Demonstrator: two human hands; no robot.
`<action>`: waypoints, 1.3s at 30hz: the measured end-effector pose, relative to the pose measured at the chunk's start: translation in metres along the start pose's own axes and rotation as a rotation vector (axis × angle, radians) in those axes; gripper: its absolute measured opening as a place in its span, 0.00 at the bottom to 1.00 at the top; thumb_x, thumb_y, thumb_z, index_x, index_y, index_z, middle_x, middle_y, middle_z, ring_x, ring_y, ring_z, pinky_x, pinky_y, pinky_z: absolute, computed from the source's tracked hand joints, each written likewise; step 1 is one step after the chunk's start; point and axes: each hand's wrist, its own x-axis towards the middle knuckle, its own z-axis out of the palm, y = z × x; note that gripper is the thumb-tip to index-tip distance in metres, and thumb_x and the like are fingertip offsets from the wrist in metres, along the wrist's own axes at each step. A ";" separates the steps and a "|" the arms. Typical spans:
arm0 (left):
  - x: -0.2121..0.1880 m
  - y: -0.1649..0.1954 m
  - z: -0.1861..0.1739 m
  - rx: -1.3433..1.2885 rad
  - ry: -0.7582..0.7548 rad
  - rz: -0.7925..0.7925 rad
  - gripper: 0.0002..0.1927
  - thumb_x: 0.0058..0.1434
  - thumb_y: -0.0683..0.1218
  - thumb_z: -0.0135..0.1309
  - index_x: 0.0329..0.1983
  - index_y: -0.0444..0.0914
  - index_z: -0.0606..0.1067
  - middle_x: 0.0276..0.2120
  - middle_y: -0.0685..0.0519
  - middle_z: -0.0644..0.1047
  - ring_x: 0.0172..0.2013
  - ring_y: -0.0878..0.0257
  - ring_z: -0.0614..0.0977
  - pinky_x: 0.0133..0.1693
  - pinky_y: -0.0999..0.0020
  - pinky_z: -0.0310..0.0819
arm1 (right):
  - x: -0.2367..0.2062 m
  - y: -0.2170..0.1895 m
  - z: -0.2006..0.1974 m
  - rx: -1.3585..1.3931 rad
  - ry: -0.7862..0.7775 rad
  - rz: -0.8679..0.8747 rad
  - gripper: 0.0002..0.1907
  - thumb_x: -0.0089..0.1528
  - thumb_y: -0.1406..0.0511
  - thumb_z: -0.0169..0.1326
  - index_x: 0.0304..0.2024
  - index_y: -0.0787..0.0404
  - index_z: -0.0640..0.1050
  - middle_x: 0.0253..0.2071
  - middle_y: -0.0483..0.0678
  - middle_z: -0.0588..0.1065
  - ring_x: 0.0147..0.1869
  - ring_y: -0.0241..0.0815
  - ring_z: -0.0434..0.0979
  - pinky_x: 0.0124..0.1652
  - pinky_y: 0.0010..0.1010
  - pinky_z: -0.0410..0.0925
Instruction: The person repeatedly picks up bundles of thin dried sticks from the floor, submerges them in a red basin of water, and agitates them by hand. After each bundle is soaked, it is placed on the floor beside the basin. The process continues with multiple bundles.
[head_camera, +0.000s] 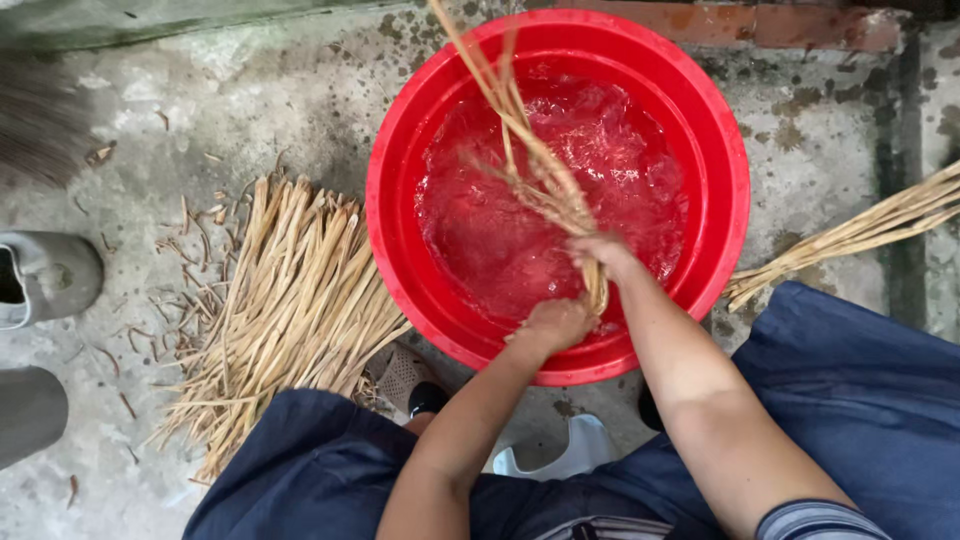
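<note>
A round red basin (720, 150) full of rippling water stands on the concrete floor in front of me. Both my hands are inside it. My right hand (600, 252) grips a thin bundle of tan straw stalks (530, 160) that slants up and left out of the water past the basin's far rim. My left hand (555, 322) is closed around the lower end of the same bundle, close to the near rim. My knees in dark blue cloth flank the basin.
A heap of dry straw (290, 300) lies on the floor left of the basin, with loose bits scattered around. Another straw bundle (860, 235) lies to the right. A grey boot (50, 275) sits at the left edge. A white stool part (575, 450) shows between my legs.
</note>
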 end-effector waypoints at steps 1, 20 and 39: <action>-0.001 -0.001 -0.002 -0.179 0.037 0.093 0.25 0.68 0.55 0.45 0.62 0.36 0.70 0.49 0.38 0.80 0.50 0.49 0.81 0.51 0.52 0.74 | 0.001 -0.004 -0.005 0.119 0.048 -0.026 0.22 0.61 0.60 0.60 0.56 0.65 0.79 0.42 0.51 0.78 0.37 0.39 0.78 0.49 0.38 0.72; 0.024 -0.033 -0.055 -1.968 0.272 -0.014 0.27 0.73 0.69 0.38 0.59 0.47 0.70 0.52 0.58 0.74 0.49 0.69 0.75 0.45 0.67 0.73 | -0.054 -0.037 0.074 0.230 0.241 -0.211 0.17 0.69 0.54 0.41 0.47 0.55 0.77 0.22 0.41 0.70 0.19 0.32 0.65 0.14 0.22 0.58; 0.027 -0.020 -0.039 -0.489 0.274 -0.348 0.22 0.75 0.54 0.32 0.59 0.38 0.70 0.36 0.41 0.80 0.35 0.49 0.82 0.35 0.49 0.77 | -0.026 -0.043 0.027 0.113 -0.078 -0.287 0.41 0.60 0.49 0.54 0.70 0.61 0.62 0.67 0.60 0.72 0.72 0.51 0.71 0.71 0.46 0.57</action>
